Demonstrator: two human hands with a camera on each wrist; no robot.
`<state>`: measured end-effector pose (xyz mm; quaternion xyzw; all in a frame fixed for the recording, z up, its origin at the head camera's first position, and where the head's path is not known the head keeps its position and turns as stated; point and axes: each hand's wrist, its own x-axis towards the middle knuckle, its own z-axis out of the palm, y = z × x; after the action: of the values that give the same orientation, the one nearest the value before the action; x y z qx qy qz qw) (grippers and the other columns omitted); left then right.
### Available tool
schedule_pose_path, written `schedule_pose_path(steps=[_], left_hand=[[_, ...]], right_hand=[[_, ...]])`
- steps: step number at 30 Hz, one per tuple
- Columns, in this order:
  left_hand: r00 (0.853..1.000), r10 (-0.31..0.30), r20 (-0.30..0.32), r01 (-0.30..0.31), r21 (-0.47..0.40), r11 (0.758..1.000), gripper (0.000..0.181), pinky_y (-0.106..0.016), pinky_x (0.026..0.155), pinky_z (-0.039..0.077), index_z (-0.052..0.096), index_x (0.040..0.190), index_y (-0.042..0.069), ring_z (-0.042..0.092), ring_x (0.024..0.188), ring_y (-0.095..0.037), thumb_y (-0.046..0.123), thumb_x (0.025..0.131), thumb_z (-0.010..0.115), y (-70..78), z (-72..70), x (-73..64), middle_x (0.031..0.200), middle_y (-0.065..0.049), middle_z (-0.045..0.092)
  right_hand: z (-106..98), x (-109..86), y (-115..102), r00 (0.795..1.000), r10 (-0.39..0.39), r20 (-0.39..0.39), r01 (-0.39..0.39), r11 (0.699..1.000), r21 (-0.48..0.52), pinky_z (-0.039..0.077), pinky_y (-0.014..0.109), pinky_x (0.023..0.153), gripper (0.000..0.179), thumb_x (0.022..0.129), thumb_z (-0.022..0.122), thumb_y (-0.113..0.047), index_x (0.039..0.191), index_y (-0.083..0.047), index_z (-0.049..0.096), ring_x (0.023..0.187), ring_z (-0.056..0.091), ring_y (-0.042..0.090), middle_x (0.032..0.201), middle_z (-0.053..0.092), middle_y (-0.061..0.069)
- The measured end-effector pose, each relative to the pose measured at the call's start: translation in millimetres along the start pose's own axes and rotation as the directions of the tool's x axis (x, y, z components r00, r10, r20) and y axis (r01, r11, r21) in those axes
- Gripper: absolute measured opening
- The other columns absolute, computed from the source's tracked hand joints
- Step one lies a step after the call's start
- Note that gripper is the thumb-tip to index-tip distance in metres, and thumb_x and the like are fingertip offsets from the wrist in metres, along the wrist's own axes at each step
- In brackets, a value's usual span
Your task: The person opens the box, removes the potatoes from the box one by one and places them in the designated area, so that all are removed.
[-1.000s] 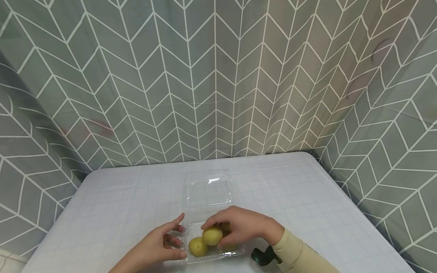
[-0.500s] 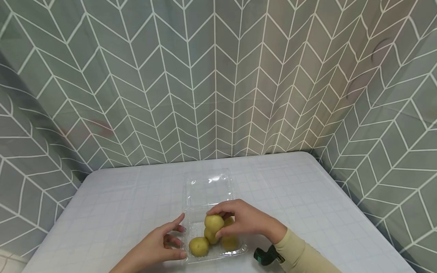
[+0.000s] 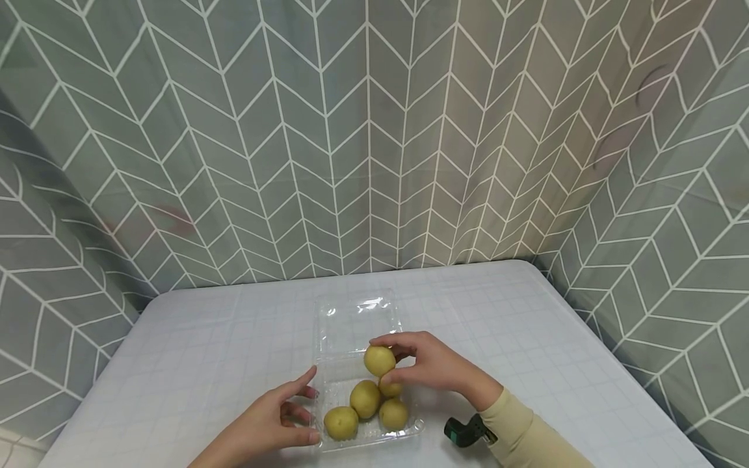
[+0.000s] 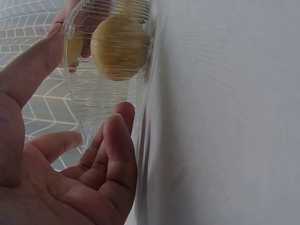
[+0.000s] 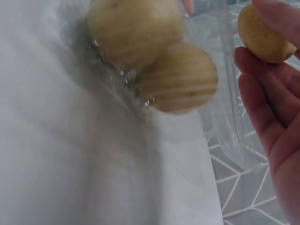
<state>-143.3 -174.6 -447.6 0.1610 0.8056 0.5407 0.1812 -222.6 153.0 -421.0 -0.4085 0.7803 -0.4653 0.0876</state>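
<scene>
My right hand [image 3: 433, 361] pinches a yellow potato [image 3: 379, 361] between fingers and thumb, raised over the back part of a clear plastic clamshell box [image 3: 335, 377]. Several more potatoes lie in the box: one at the front left [image 3: 341, 423], one beside it [image 3: 365, 398], another at the front right [image 3: 394, 414], and one partly hidden by the right thumb [image 3: 390, 388]. Resting against the box's left side is my left hand [image 3: 266, 416], its thumb [image 4: 44, 56] at the rim and its fingers spread loosely along the wall.
The box's transparent lid [image 3: 357, 325] lies folded back behind it on the white-clothed table [image 3: 497, 312]. A black wrist camera [image 3: 465, 431] hangs at the right sleeve. A grey chevron-patterned curtain [image 3: 351, 162] surrounds the table.
My right hand has lifted one potato up from the others and carried it back and to the right. The potatoes under it have come into view. My left hand stays in place.
</scene>
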Motion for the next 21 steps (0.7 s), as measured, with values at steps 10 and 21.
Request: schedule_pose_path(steps=[10,21], left_hand=[[1.0,-0.01,0.001,0.01,-0.013,1.0,0.099,-0.027,0.078,0.055,0.028,0.156,0.006,0.062,0.096,-0.022,0.022,0.078,0.086,-0.4,0.1,0.1,0.128,-0.016,0.052],[1.0,-0.02,-0.001,0.02,-0.021,1.0,0.099,-0.026,0.077,0.055,0.028,0.156,0.008,0.062,0.095,-0.022,0.021,0.078,0.086,-4.2,0.2,0.6,0.128,-0.014,0.053]], right_hand=[[-13,-6.6,9,0.995,0.054,-0.078,-0.052,0.998,0.029,0.053,0.035,0.088,0.06,0.085,0.08,-0.022,0.139,-0.011,0.057,0.101,0.067,0.016,0.122,0.065,-0.002],[-27,-13.2,24,0.978,0.126,-0.166,-0.118,0.991,0.056,0.053,0.034,0.09,0.059,0.086,0.079,-0.023,0.14,-0.014,0.056,0.104,0.066,0.017,0.129,0.063,0.0]])
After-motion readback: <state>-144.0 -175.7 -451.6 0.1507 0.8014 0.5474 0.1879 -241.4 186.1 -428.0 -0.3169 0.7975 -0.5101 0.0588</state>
